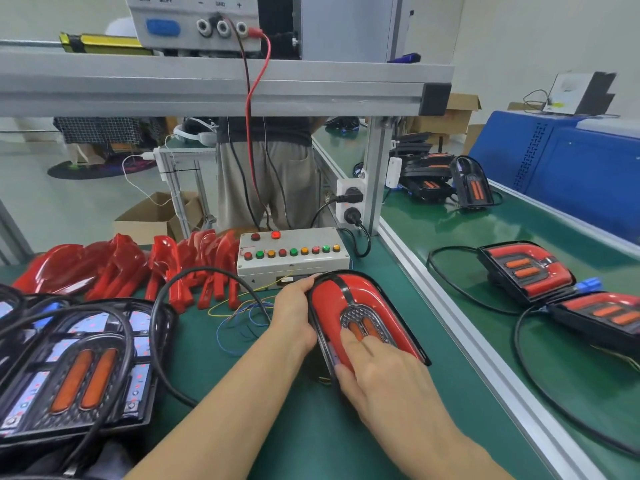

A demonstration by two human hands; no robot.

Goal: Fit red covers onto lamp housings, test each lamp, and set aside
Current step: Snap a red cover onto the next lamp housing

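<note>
On the green bench (242, 393), the lamp (363, 317) lies under my right hand (384, 379), fingers flat on its red cover (332, 306), my left hand (294, 313) gripping its left edge.

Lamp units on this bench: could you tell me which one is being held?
The covered lamp before the control box; left hand grips its edge, right hand presses on top.

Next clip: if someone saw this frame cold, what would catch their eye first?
Most likely the lamp with a red cover at centre on the green mat, with the left hand gripping its left edge and the right hand pressing on its near end. Next, the heap of loose red covers at the left behind it, and the grey test box with its row of coloured buttons just beyond the lamp.
</note>
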